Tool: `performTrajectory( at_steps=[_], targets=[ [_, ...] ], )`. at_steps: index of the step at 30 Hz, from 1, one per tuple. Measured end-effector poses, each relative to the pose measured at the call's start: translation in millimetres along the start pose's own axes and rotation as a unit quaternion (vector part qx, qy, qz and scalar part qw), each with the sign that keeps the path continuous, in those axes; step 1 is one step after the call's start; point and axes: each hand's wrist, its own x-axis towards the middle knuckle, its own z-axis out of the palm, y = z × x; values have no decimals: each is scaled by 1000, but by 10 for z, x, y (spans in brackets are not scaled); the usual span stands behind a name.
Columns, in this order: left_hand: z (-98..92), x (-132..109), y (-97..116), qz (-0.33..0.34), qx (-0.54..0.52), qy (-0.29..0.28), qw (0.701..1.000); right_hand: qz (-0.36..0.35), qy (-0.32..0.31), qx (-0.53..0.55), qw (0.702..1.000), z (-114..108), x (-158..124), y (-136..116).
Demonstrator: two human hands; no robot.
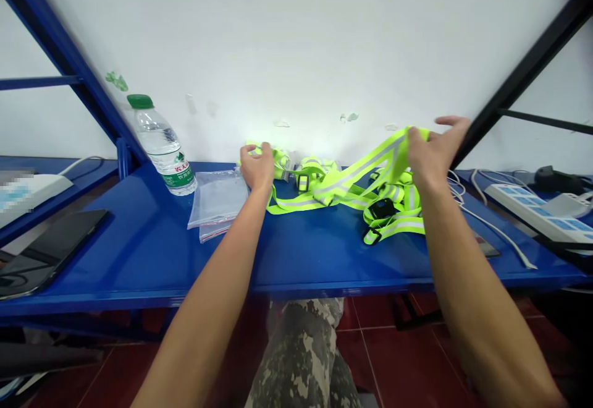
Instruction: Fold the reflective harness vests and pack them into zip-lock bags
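Neon yellow reflective straps point(343, 179) with grey stripes and black buckles lie tangled across the blue shelf. My right hand point(435, 151) pinches one strap and holds a length of it raised above the others. At the back, the curled fingers of my left hand point(257, 164) are closed on part of a yellow strap bundle point(281, 159); its fingertips are partly hidden. Below that wrist lie flat clear zip bags point(217, 198), stacked unevenly. A black buckle point(382, 208) sits among the straps on the right, left of my right forearm.
A water bottle point(162, 145) with a green cap stands left of the bags. A dark phone point(50, 250) lies at the far left. White cables point(503, 232) and a power strip point(540, 213) are at the right. Blue and black frame bars flank the shelf, against a white wall.
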Motion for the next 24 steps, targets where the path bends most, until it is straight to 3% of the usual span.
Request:
performTrajectory(
  at_steps=[2, 5, 7, 9, 11, 13, 16, 18, 21, 24],
  targets=[
    [47, -197, 53, 99, 103, 5, 990, -109, -87, -65, 988, -7, -199, -340],
    [98, -386, 66, 275, 165, -94, 942, -303, -285, -60, 907, -60, -547, -732],
    [120, -411, 21, 316, 151, -165, 922, -358, -414, -50, 835, -69, -788, -855],
    [126, -381, -37, 302, 119, -219, 920, -378, -459, -105, 797, -28, -974, -866],
    [112, -345, -62, 269, 93, -236, 929, -360, -460, -170, 794, 52, -1043, -802],
    [86, -348, -25, 258, 88, -237, 933, -312, -437, -176, 825, 144, -975, -721],
    [56, -460, 107, 289, 87, -276, 913, -203, -341, -31, 917, 263, -721, -670],
    [63, -566, 175, 302, 55, -319, 896, -101, -264, 123, 951, 328, -555, -701],
    [112, -634, 176, 253, -35, -359, 898, 45, -207, 301, 930, 394, -370, -767],
    [148, -505, 101, 125, -120, -377, 910, 131, -167, 370, 904, 370, -172, -733]
  ],
)
